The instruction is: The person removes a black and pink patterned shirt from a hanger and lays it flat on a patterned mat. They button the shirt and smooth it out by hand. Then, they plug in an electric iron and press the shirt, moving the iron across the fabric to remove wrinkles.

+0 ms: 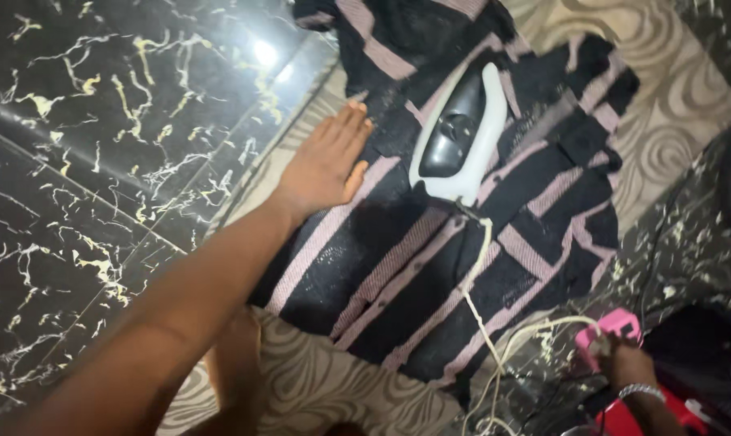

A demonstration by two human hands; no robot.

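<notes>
Your left hand (327,161) lies spread flat on the striped shirt (462,242) over the patterned cloth (317,379) on the floor, pinning it smooth beside the resting iron (460,133), while your right hand (624,355) pinches the pink plug (612,327) on its cord (483,323).

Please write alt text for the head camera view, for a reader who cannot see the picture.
A person's left hand lies flat on a black garment with pink stripes, beside a white and grey electric iron standing on the cloth. The right hand is at a pink plug block where the iron's white cord ends. A beige swirl-patterned mat covers black marble floor.
</notes>
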